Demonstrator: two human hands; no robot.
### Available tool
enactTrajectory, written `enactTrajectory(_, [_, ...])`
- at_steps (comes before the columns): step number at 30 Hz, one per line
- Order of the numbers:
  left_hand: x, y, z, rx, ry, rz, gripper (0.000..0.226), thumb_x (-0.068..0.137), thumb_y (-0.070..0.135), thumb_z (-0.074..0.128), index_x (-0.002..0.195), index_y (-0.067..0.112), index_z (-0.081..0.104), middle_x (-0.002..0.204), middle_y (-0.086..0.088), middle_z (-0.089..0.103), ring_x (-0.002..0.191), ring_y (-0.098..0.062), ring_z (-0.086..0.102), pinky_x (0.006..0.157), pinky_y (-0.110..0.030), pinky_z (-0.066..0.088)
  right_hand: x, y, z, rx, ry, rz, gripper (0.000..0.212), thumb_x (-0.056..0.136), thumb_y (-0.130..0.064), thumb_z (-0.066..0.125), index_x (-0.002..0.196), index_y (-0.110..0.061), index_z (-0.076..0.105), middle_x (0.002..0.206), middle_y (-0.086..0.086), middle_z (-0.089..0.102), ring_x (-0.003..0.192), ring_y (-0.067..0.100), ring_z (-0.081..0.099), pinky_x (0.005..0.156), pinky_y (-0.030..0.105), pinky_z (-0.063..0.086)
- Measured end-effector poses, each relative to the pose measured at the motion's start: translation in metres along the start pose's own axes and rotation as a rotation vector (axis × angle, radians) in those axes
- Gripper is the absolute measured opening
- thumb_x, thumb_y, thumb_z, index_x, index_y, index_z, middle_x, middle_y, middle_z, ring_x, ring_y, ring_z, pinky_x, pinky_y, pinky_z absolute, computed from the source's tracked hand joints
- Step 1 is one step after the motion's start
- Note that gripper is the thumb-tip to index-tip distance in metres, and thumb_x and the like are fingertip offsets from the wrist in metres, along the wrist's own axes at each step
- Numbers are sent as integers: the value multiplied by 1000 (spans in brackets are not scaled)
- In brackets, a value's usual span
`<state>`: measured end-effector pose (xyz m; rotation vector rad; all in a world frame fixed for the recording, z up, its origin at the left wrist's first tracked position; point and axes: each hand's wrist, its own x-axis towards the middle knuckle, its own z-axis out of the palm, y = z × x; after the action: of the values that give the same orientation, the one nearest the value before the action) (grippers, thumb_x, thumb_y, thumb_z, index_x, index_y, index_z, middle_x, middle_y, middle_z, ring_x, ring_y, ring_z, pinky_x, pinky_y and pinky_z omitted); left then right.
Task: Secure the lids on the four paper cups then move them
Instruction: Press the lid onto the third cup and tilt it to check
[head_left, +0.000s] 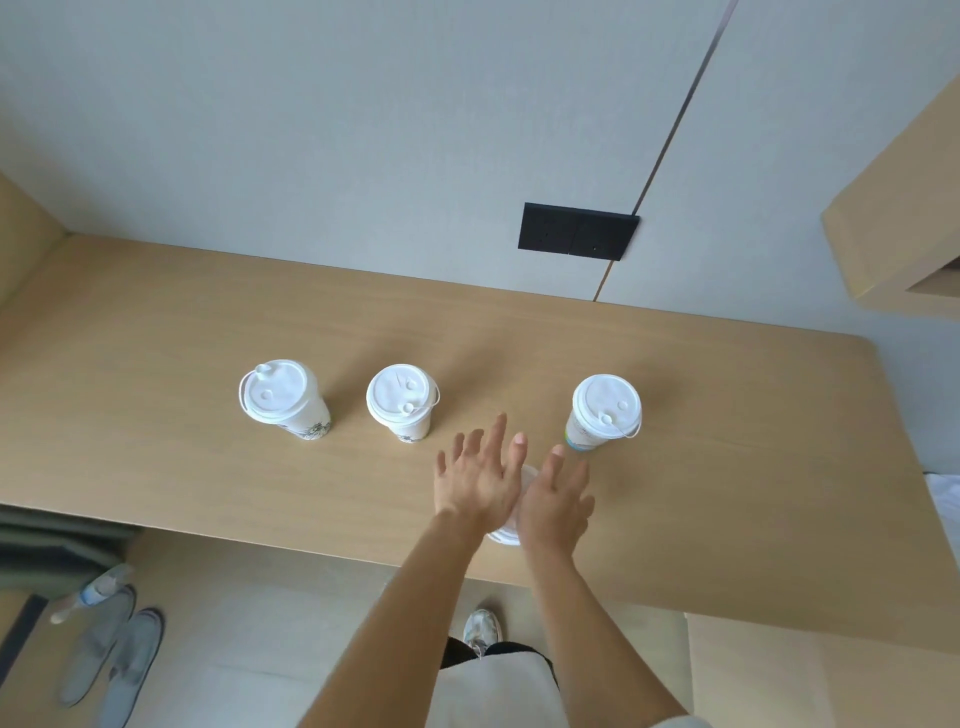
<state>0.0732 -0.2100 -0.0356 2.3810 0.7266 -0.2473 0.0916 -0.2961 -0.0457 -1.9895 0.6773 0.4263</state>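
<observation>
three paper cups stand upright in a row on the wooden table: left cup, middle cup, right cup. each has a white lid on top, strap loop hanging off the rim. the lids hide the insides, so can't tell what's in them. wide gap between middle cup and right cup. fourth cup sits nearer the table's front edge, in front of that gap, mostly hidden under both hands. only slivers of its lid show. left hand and right hand lie side by side over it, fingers straight and spread, pinching nothing. can't tell if the palms touch the lid. black socket plate on the wall. water bottle and slippers on the floor, left.
</observation>
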Motion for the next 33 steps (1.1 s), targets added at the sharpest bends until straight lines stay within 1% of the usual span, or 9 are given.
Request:
enactTrajectory(6, [14, -2, -16, 339, 92, 384, 89, 93, 76, 5, 151, 22, 47, 142, 0, 61, 141, -29, 47, 120, -54, 26, -13, 1, -9, 104, -61, 223, 77, 102, -71, 28, 167, -33, 13, 167, 25, 21, 151, 45, 28, 121, 53, 27])
enactTrajectory(10, [-5, -8, -18, 146, 239, 494, 83, 101, 72, 16, 143, 14, 58, 137, -6, 67, 132, -34, 58, 111, -55, 43, -8, 3, -22, 43, -140, 86, 76, 100, -72, 29, 164, -32, 24, 169, 18, 24, 151, 40, 32, 120, 52, 30])
enactTrajectory(13, [-35, -29, -22, -52, 266, 477, 88, 96, 78, 28, 152, 13, 47, 153, -5, 53, 147, -28, 43, 119, -48, 36, -5, 4, -33, -102, -217, -254, 100, 84, -90, 25, 150, -17, 45, 157, 13, 45, 147, 32, 37, 120, 47, 31])
enactTrajectory(14, [-45, -40, -18, -57, 291, 503, 93, 92, 80, 37, 154, 11, 44, 156, -6, 49, 150, -27, 39, 121, -45, 34, -6, 2, -35, -194, -249, -370, 108, 82, -95, 23, 153, -16, 43, 162, 10, 41, 152, 28, 30, 125, 41, 23])
enactTrajectory(16, [-60, -65, -3, 33, 309, 509, 109, 82, 84, 53, 157, 6, 37, 163, -11, 40, 154, -30, 30, 122, -46, 31, -11, -2, -37, -340, -270, -567, 97, 91, -86, 31, 163, -21, 31, 173, 4, 22, 160, 21, 13, 129, 35, 10])
enactTrajectory(20, [-60, -72, 21, 258, -15, 148, 146, 60, 98, 49, 164, 16, -12, 169, -14, -23, 157, -36, -19, 127, -59, 10, -22, -8, -23, -692, -172, -933, 99, 85, -86, 28, 163, -25, 34, 174, 11, 21, 159, 32, 21, 124, 57, 12])
enactTrajectory(24, [-55, -53, 32, 348, -160, 49, 149, 54, 99, 49, 156, 28, -32, 159, -12, -46, 149, -37, -39, 125, -61, -9, -16, 3, -12, -905, -139, -1028, 97, 82, -89, 40, 156, -28, 45, 169, 12, 34, 154, 37, 35, 119, 70, 19])
enactTrajectory(29, [-50, -56, 34, 344, -172, 27, 149, 49, 98, 45, 155, 30, -35, 155, -13, -52, 145, -37, -44, 123, -66, -8, -13, 4, -8, -943, -86, -1035, 98, 81, -89, 40, 154, -24, 48, 165, 13, 42, 150, 37, 42, 119, 68, 29])
enactTrajectory(33, [-43, -59, 37, 344, -184, 45, 150, 57, 96, 57, 149, 32, -42, 153, -11, -54, 144, -37, -46, 121, -65, -11, -14, 3, -4, -939, -89, -1004, 93, 82, -82, 46, 150, -19, 52, 160, 14, 48, 145, 38, 48, 112, 59, 44])
